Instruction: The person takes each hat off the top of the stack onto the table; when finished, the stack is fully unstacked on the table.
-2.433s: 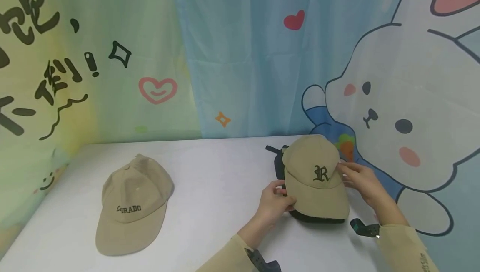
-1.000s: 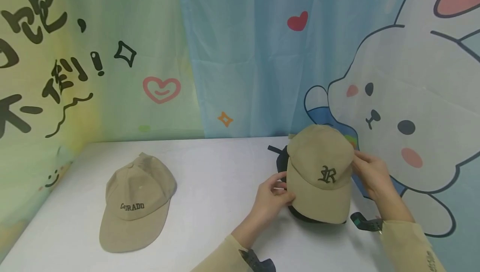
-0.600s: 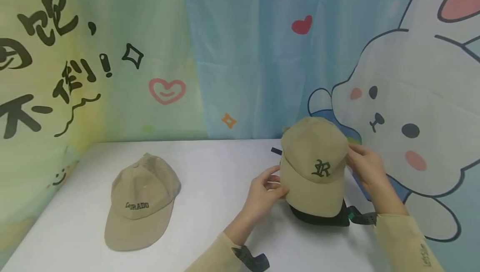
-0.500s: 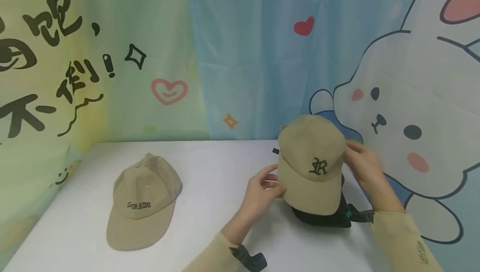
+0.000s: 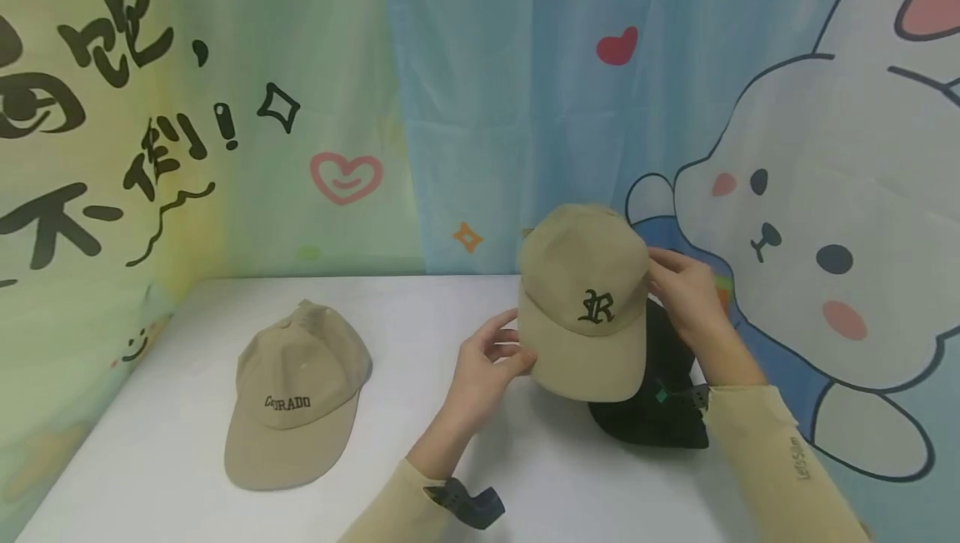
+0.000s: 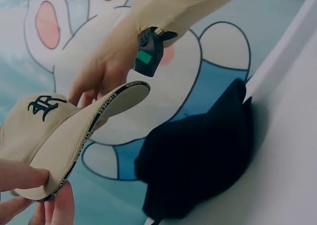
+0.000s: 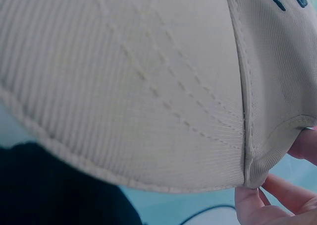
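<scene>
A beige baseball cap (image 5: pixel 588 276) with a dark letter R hangs above the table, held between both hands. My left hand (image 5: pixel 483 368) pinches the brim's edge, thumb on top and fingers beneath, as the left wrist view shows. At the cap's other side my right hand (image 5: pixel 686 297) pinches the lower edge of the crown; the right wrist view shows its fingertips (image 7: pixel 250 202) there. A black baseball cap (image 5: pixel 648 410) sits on the table behind and below, partly hidden by the beige cap and the right wrist.
Another beige baseball cap (image 5: pixel 296 397), lettered on the front, lies on the left of the white table (image 5: pixel 420 343), brim toward me. A printed curtain (image 5: pixel 480 110) with a cartoon rabbit hangs along the table's back edge.
Both hands have lifted the beige R cap off the black cap and carried it left. More of the black cap shows now. The camera view has shifted slightly.
</scene>
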The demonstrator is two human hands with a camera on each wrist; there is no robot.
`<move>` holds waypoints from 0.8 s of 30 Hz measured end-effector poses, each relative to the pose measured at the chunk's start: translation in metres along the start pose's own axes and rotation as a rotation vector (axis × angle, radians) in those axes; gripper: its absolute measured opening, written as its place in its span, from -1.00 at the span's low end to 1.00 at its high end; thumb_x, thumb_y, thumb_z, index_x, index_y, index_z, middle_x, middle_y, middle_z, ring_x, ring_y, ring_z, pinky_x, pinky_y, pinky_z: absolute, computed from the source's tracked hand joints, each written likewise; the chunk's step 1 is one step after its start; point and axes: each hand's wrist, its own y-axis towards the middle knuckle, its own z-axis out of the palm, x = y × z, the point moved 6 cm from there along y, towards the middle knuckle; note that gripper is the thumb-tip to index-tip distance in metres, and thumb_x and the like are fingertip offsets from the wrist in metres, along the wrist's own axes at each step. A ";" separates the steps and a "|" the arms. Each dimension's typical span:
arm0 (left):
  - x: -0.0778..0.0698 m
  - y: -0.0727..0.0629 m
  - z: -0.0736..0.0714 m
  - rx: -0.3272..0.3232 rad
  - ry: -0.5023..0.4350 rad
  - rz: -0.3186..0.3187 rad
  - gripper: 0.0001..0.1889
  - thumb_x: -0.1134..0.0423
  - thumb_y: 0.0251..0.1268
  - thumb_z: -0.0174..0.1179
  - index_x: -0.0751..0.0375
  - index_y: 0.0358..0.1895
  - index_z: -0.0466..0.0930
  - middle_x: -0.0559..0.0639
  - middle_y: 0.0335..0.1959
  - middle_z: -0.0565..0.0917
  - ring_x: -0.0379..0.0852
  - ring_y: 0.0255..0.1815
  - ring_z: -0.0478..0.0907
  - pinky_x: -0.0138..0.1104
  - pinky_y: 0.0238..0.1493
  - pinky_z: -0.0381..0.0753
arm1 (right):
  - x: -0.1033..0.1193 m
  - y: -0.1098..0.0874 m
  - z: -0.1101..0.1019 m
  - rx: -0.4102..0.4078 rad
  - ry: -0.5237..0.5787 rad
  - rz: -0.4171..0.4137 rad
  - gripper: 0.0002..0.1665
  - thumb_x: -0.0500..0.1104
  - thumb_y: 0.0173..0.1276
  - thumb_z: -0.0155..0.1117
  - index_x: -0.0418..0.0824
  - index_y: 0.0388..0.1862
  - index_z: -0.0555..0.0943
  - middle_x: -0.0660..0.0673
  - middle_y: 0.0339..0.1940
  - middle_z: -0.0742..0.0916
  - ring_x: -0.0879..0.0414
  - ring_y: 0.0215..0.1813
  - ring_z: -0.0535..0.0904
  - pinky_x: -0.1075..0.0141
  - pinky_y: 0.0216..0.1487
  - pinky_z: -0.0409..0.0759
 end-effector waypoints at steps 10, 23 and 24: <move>-0.010 -0.011 -0.043 -0.060 0.008 -0.010 -0.36 0.48 0.23 0.30 0.18 0.40 0.39 0.25 0.03 0.55 0.13 0.03 0.58 -0.21 -0.06 0.70 | 0.008 0.011 0.051 0.080 0.048 -0.013 -0.18 0.17 0.34 0.34 -0.39 0.35 0.45 -0.27 0.34 0.48 -0.05 0.40 0.34 0.09 0.41 0.32; -0.019 -0.026 -0.083 -0.142 0.030 0.024 -0.40 0.42 0.21 0.34 0.06 0.34 0.48 0.24 0.00 0.58 0.09 -0.01 0.61 -0.18 -0.05 0.70 | 0.013 0.016 0.100 0.138 0.106 -0.027 -0.27 0.07 0.38 0.33 -0.38 0.34 0.46 -0.29 0.35 0.47 -0.10 0.40 0.35 0.05 0.39 0.35; -0.019 -0.027 -0.086 -0.146 0.029 0.024 -0.40 0.43 0.21 0.34 0.06 0.34 0.48 0.24 0.00 0.58 0.09 -0.01 0.62 -0.18 -0.05 0.70 | 0.013 0.017 0.103 0.139 0.106 -0.028 -0.28 0.07 0.38 0.33 -0.38 0.33 0.47 -0.29 0.34 0.48 -0.10 0.39 0.36 0.04 0.38 0.36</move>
